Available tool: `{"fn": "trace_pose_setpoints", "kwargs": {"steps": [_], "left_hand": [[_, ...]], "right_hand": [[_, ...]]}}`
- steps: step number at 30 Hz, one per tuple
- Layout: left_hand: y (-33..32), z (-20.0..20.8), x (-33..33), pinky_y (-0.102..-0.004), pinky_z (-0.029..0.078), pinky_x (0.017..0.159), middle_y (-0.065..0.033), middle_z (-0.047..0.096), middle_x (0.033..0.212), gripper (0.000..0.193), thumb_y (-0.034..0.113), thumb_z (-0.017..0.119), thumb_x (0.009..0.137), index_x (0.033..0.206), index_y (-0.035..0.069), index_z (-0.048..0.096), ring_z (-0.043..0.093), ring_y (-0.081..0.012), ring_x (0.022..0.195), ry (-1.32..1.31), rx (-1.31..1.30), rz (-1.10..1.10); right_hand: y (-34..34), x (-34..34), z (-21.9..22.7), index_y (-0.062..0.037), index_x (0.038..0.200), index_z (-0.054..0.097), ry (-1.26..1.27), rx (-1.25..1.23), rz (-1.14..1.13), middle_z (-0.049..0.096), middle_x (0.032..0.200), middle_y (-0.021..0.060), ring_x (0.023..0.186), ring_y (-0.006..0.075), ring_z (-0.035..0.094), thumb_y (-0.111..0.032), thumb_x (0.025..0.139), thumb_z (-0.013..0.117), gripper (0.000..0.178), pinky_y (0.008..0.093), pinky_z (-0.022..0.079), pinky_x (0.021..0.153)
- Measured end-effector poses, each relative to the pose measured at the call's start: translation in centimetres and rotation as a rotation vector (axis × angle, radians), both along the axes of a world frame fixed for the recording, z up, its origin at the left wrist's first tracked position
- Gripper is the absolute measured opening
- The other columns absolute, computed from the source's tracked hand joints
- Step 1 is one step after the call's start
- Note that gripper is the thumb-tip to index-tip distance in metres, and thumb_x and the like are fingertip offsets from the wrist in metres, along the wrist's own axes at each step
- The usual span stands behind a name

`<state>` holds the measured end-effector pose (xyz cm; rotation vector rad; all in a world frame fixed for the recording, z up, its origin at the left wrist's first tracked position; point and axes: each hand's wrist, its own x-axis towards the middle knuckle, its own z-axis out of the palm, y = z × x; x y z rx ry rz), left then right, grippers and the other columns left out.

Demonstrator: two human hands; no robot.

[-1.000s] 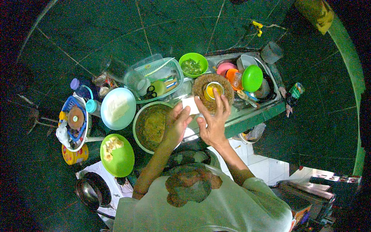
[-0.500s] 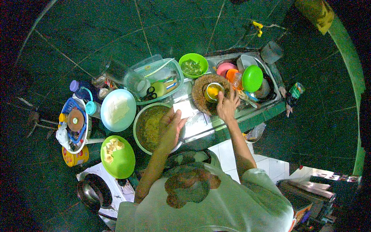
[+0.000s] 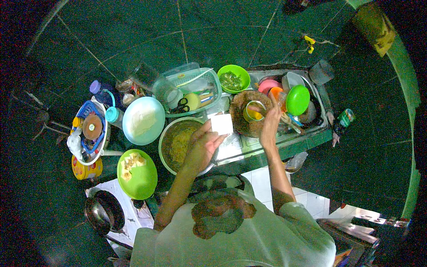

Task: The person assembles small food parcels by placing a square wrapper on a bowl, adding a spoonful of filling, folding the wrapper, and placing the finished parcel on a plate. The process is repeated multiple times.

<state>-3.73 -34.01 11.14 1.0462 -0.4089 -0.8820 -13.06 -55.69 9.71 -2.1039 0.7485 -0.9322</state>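
Here's the left hand (image 3: 203, 150), grip clamped on a white square sheet (image 3: 222, 124) near the table's (image 3: 231, 143) front edge, pinched at its margin, presumably leaving its face clear! Right hand (image 3: 269, 127) at the yellow-filled cup (image 3: 255, 115), handily perched on a round brown board (image 3: 240, 120); can't tell whether that grip's together.

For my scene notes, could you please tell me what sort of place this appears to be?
Probably a home kitchen, judging by the rectangular silver metal sink, the round bright-green bowl of chopped-looking greens, and the pale-teal plastic basket holding black-handled scissors.
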Motion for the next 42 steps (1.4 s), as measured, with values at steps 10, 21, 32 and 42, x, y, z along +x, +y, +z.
{"fn": "trace_pose_setpoints", "kwargs": {"steps": [10, 21, 32, 42], "left_hand": [[0.3, 2.3, -1.1, -0.0372, 0.038, 0.112, -0.0066, 0.053, 0.136, 0.058, 0.004, 0.054, 0.092, 0.149, 0.007, 0.042, 0.051, -0.0171, 0.126, 0.386, -0.091, -0.019], [1.2, 3.0, -1.0, -0.0388, 0.037, 0.114, -0.0090, 0.049, 0.144, 0.058, 0.010, 0.051, 0.094, 0.150, 0.002, 0.036, 0.048, -0.0196, 0.133, 0.299, -0.173, -0.008], [1.4, 2.7, -0.5, -0.0395, 0.039, 0.113, -0.0119, 0.051, 0.145, 0.055, 0.030, 0.052, 0.102, 0.148, 0.002, 0.039, 0.051, -0.0233, 0.130, 0.436, -0.251, 0.050], [1.8, 1.5, -1.0, -0.0472, 0.040, 0.114, -0.0136, 0.052, 0.140, 0.047, 0.021, 0.055, 0.101, 0.142, 0.003, 0.040, 0.053, -0.0283, 0.129, 0.425, -0.265, 0.145]], "right_hand": [[8.0, -0.2, 6.2, -0.0225, 0.116, 0.076, -0.014, -0.369, 0.350, 0.029, 0.160, 0.0183, 0.143, 0.0411, 0.020, -0.056, 0.103, 0.021, 0.065, 0.0541, 0.009, 0.117], [9.0, -0.6, 6.5, -0.0165, 0.102, 0.080, -0.189, -0.113, 0.406, 0.036, 0.156, 0.0183, 0.143, 0.0387, 0.023, -0.054, 0.104, 0.027, 0.065, 0.0531, 0.012, 0.117], [11.1, -1.7, 6.1, -0.0282, 0.113, 0.076, 0.037, -0.411, 0.395, 0.037, 0.155, 0.0173, 0.140, 0.0405, 0.028, -0.061, 0.101, 0.031, 0.057, 0.0560, 0.015, 0.114], [10.2, -2.5, 6.1, -0.0269, 0.113, 0.076, -0.046, -0.405, 0.317, 0.040, 0.154, 0.0169, 0.138, 0.0394, 0.029, -0.057, 0.102, 0.034, 0.053, 0.0543, 0.015, 0.115]]}}
